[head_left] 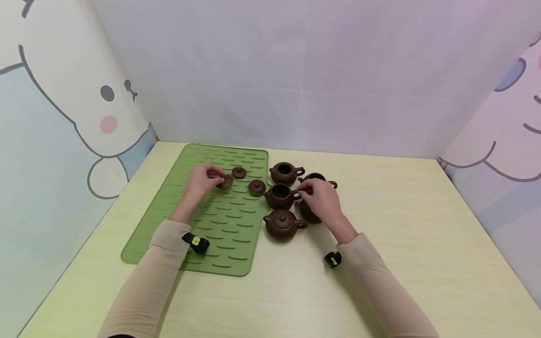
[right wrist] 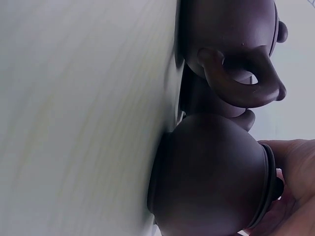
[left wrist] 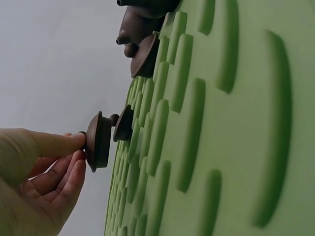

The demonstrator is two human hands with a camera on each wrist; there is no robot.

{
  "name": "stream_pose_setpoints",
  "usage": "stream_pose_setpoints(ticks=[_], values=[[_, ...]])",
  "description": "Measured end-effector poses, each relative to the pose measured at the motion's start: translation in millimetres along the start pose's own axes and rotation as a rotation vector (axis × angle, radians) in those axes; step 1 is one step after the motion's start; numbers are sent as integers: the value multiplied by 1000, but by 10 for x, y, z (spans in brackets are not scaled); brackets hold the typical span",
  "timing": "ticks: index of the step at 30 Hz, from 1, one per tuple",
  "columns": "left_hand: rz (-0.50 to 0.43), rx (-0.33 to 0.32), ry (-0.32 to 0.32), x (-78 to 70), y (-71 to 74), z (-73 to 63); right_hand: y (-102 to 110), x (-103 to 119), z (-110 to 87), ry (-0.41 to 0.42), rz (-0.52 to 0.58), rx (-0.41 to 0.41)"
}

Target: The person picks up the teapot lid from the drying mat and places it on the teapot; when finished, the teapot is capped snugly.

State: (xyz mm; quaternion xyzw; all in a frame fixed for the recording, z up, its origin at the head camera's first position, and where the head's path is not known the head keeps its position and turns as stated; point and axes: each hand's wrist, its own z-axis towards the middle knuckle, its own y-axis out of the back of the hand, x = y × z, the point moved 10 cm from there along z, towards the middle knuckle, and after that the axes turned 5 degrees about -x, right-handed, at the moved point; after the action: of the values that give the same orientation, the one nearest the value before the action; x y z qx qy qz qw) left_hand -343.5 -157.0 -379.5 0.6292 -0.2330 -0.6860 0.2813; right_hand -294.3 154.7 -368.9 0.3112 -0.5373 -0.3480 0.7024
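Pale walls [head_left: 270, 70] with cartoon figures on both sides surround a light wood-look table [head_left: 401, 211], and a green mat [head_left: 203, 244] lies on its left part. I count five dark pots, all by the mat's right edge: three uncovered, the front pot [head_left: 281, 230] lidded, and the near-right pot [right wrist: 211, 172] lidded beneath my right hand [head_left: 322, 199]. Three more lids are off the pots: two, a far lid [head_left: 238, 172] and a near lid [head_left: 256, 188], rest on the mat. My left hand [head_left: 203, 180] pinches the third lid [left wrist: 100, 141] by its knob, holding it over the mat, just left of the far lid. My right fingers are bent around the near-right pot's lid; whether they grip it I cannot tell.
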Motion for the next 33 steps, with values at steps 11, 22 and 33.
stream_pose_setpoints(ticks=[11,22,33], values=[[-9,13,-9,-157,-7,-30,0,4,2,-3,-2,4],[-13,27,-42,-308,-34,-47,1,3,-3,-10,-5,14],[-28,28,-57,-428,-65,-51,1,10,-3,-7,-6,14]])
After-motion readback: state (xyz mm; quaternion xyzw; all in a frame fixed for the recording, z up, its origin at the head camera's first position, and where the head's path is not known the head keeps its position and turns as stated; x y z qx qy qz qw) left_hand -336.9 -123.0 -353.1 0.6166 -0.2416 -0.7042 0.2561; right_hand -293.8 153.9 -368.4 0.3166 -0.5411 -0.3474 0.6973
